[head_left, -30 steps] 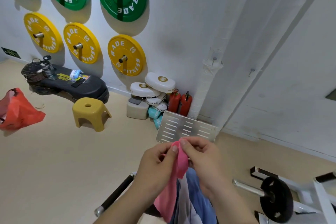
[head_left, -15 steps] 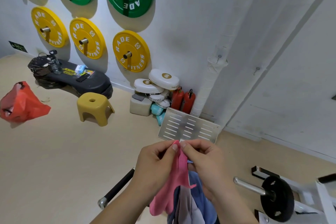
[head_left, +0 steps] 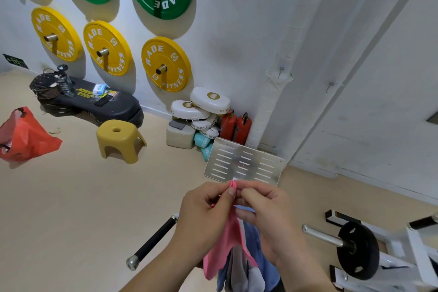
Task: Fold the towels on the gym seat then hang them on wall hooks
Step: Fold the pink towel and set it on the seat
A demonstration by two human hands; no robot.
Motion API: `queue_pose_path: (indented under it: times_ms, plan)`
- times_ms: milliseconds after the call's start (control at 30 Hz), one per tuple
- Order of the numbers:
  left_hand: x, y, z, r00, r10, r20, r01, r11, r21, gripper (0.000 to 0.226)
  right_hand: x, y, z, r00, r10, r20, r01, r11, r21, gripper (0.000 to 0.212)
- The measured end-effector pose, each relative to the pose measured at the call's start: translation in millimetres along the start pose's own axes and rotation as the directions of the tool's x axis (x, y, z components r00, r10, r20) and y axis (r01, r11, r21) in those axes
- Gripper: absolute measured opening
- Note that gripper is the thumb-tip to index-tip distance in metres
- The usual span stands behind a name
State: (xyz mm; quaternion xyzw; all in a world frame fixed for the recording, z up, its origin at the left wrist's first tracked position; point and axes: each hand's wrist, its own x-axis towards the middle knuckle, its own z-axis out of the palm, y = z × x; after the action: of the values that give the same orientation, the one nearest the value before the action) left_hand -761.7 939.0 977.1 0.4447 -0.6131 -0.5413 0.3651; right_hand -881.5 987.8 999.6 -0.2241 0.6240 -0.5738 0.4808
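Left hand (head_left: 203, 211) and right hand (head_left: 265, 217) pinch the pink towel (head_left: 227, 244) by its top, its length hanging down; the wall hook (head_left: 281, 70) lies above, nearer the right.

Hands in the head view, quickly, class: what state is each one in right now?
Left hand: closed, pinching the top edge of the pink towel.
Right hand: closed, pinching that same top edge.
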Motion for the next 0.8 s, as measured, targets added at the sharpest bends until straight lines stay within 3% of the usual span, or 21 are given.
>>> queue_pose_path:
  times_ms: [267,400,500,600,700,800]
  plan:
    - [12,8,-8,0.999,-0.007,0.042,0.007,1.0,-0.001,0.018,-1,-6,-2,0.997,0.038,0.071,-0.043,0.997,0.067,0.038]
    - [28,16,-26,0.972,0.048,0.23,-0.081,0.987,0.138,0.019,13,-1,-18,0.996,-0.093,0.003,0.091,0.968,-0.233,0.034]
    - [43,36,-43,0.922,0.096,0.374,-0.162,0.975,0.15,0.019,20,-15,-26,0.962,-0.172,0.213,0.259,0.821,-0.509,0.04]
    - [51,73,-60,0.854,0.199,0.481,-0.253,0.966,0.05,0.019,24,-36,-28,0.923,-0.144,0.358,0.346,0.718,-0.604,0.034]
    - [56,100,-73,0.851,0.302,0.429,-0.325,0.945,-0.021,0.02,25,-47,-30,0.908,-0.14,0.395,0.378,0.682,-0.627,0.023]
    - [66,98,-77,0.884,0.348,0.312,-0.395,0.913,0.102,0.021,28,-48,-35,0.912,-0.149,0.383,0.39,0.606,-0.693,0.029]
